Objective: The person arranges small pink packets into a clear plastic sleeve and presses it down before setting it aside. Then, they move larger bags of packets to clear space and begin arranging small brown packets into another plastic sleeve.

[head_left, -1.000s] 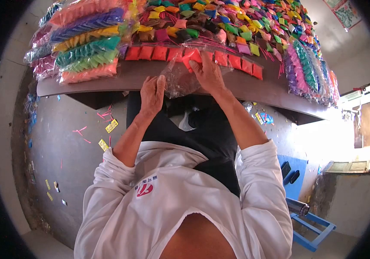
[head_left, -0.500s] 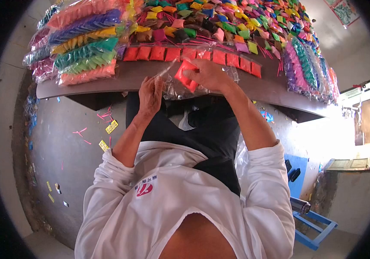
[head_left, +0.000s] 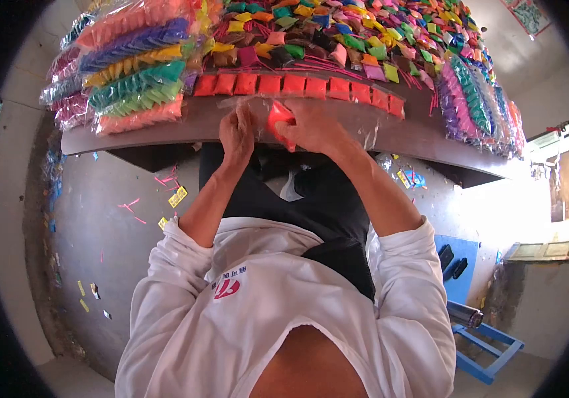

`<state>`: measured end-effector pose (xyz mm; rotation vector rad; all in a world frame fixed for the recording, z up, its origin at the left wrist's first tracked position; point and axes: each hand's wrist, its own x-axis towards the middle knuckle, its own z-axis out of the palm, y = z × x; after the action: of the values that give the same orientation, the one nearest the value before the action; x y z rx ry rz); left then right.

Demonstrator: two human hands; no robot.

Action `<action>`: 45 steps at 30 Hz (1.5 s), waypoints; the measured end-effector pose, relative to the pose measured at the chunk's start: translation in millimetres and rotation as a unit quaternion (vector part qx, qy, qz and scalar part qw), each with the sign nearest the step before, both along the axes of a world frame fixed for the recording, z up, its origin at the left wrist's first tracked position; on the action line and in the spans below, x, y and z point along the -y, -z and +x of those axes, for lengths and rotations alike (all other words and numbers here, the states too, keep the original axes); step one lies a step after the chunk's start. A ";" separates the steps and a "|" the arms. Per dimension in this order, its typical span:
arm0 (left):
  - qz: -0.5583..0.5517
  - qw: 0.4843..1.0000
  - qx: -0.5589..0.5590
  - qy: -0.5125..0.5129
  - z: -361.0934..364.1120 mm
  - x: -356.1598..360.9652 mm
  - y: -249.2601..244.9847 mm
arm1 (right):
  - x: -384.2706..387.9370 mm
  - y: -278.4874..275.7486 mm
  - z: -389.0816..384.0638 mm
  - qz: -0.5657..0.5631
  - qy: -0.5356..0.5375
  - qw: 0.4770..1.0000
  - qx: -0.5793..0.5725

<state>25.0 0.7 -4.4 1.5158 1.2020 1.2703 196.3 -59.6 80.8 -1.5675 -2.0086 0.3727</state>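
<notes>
My right hand (head_left: pixel 316 126) pinches a bright red packet (head_left: pixel 279 121) between thumb and fingers, close above the table's front edge. To its left, my left hand (head_left: pixel 237 134) has its fingers closed on a clear plastic bag (head_left: pixel 354 119), whose film spreads across and behind both hands. The red packet sits at the film, overlapping it in this view. Just beyond the hands, a row of flat red packets (head_left: pixel 293 85) lies side by side across the table.
Clear bags of coloured packets (head_left: pixel 137 77) are stacked at the table's left; more filled bags (head_left: pixel 475 106) lie at the right. Many small loose packets (head_left: pixel 377 52) and pink strips cover the back. A blue stool (head_left: pixel 490 358) stands on the floor at right.
My right hand has brought the red packet slightly lower and turned it more upright. My left hand has moved a little right and down, and the film now stretches wider around both hands.
</notes>
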 end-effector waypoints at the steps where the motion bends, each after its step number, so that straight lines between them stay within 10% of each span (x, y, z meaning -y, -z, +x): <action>1: 0.000 1.000 0.020 0.004 3.5 -1.8 -6.0 | -0.6 -1.2 -0.1 0.059 0.017 0.998 0.006; 19: 0.034 0.998 0.039 0.019 12.4 -5.3 -2.6 | 1.9 17.3 -4.2 -0.104 0.076 0.981 -0.142; 45: 0.097 0.988 -0.081 0.085 -11.0 -7.3 -6.8 | -9.6 38.6 -18.8 -0.014 0.091 0.991 -0.101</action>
<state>13.9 8.0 2.4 1.8513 1.0469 1.1961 177.5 -50.0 42.2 -1.6438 -1.7015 0.4685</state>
